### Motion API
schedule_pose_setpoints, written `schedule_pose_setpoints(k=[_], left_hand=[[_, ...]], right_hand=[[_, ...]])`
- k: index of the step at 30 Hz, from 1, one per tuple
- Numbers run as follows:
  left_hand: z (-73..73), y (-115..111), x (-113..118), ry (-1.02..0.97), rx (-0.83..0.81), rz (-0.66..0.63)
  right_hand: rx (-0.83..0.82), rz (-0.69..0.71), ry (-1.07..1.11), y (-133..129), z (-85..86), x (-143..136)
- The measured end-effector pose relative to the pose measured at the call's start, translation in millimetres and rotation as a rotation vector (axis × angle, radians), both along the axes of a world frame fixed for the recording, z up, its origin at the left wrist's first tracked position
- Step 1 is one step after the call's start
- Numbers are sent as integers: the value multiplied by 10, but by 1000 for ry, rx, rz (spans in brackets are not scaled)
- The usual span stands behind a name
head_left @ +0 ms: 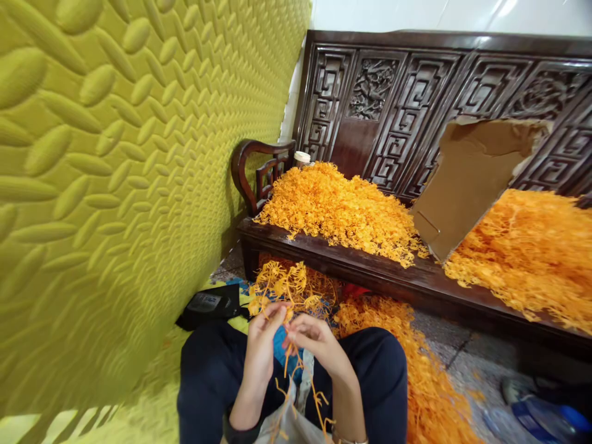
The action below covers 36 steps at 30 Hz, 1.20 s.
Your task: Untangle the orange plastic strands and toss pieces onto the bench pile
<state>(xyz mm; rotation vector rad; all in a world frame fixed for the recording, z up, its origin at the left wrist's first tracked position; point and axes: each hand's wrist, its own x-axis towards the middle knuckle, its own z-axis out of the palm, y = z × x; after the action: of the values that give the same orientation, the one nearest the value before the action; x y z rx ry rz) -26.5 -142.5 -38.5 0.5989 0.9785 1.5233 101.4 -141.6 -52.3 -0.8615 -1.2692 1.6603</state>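
At the far left a padded yellow wall (92,154) leaned in beside you, and a black device (213,303) lay on the floor at its foot, just beyond your left knee. None of that touched the work.

Your left hand (261,345) was raised over your lap with its fingers curled in, thumb and forefinger pinched on the orange plastic tangle (289,290). That tangle stood up in front of both hands, loops fanning above them and thin tails hanging down between your knees. Your right hand (314,339) met the left almost fingertip to fingertip, its fingers likewise drawn together on a strand of the same piece; how tightly either hand gripped, I could not tell.

To do this well, I judge you needed short grips close to the joint being parted: held far apart, the thin strands would likely bend and spring rather than break cleanly. You also did well to keep the piece over your lap, so loose tails would not catch the heap on the floor (416,370) by your right leg.

Further right, the carved wooden bench (370,271) carried one pile of small orange bits (342,209), then a leaning sheet of cardboard (467,179), then a second stringier pile (522,253). Keeping those two apart looked worth the care.
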Motion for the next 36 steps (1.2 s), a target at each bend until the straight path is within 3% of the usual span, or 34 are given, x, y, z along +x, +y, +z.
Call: schedule_pose_setpoints(k=[5,11,15,19,22,25,28,31,34,36], left_hand=[[10,-10,0,53,37,-12],[-59,-55,77,95,-23,-47],[-61,-126,164,99,-60,-195],[28,-218,311,34,-71,-407],[88,-286,383,27,-44,-446],[68,-350,327,36,-62,-420],[-11,-370,153,65,-107,-298],[-57,-306,-30,66,-131,-141],[-47,-192,-139,58,-94,-97],[-36,-124,-167,61,-31,-115]], right_hand=[[172,-293,93,14,47,81],[164,-604,85,27,9,73],[187,-830,108,30,36,63],[194,-1042,90,13,168,10],[218,-1127,98,7,235,15],[302,-1289,155,52,303,225],[571,-1541,194,225,530,636],[889,-1683,188,617,959,1047],[999,-1617,21,1184,1382,1328],[815,-1371,-291,1523,1516,1428]])
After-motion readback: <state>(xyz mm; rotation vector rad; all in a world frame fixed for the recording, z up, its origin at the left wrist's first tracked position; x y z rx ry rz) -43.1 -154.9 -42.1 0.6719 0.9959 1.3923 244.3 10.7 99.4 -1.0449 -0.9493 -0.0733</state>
